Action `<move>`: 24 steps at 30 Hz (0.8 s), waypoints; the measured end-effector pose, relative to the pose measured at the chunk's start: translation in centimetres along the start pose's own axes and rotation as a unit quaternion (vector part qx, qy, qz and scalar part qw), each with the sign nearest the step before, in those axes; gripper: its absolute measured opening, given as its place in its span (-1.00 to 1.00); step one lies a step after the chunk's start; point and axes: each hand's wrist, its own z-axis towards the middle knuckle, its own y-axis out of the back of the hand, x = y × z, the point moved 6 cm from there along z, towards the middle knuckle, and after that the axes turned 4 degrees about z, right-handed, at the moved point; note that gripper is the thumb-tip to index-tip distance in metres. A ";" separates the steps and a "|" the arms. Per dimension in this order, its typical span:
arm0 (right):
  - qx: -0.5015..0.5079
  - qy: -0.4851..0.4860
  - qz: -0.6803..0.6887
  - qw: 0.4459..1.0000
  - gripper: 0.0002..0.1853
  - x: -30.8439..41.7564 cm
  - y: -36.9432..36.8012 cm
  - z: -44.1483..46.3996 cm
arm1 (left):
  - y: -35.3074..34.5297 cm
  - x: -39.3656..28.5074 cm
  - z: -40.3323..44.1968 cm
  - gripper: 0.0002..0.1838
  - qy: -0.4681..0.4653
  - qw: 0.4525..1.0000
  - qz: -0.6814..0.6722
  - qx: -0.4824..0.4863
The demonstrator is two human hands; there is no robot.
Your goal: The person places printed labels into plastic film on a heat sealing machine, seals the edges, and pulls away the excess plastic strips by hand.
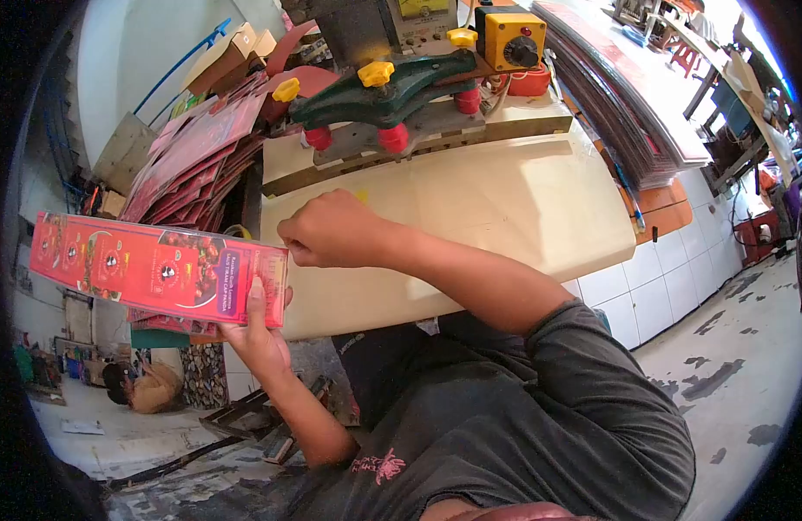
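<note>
A long red printed plastic sheet (141, 267), with food pictures, round panda logos and a purple text panel, is held out to the left of the table. My left hand (258, 334) grips it near its right end, with the thumb on top and the fingers underneath. Beside the upper right corner of that sheet is my right hand (331, 227), its fingers curled closed. The fingertips reach the sheet's edge, but what they pinch, if anything, is hidden. Under the right hand lies the cream-coloured work surface (470, 204).
Behind the work surface stands a machine with a dark green clamp frame (375, 91), yellow knobs and red feet. A yellow control box (510, 43) sits at its right. Stacked red printed sheets (197, 161) lean at the left; another sheet stack (622, 95) lies at the right.
</note>
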 end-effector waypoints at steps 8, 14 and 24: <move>-0.101 0.010 -0.057 0.993 -0.85 -1.4 0.3 0.2 | -1.2 1.9 -2.1 -0.57 0.049 0.997 0.011 0.059; -0.147 -0.063 -0.032 0.987 -0.86 -3.0 1.6 0.6 | -0.6 2.8 -3.9 -0.52 0.030 0.998 0.022 0.044; -0.045 -0.008 0.315 0.948 -0.69 -1.1 1.5 0.8 | -1.7 4.7 -9.3 -0.55 0.133 0.983 -0.016 0.128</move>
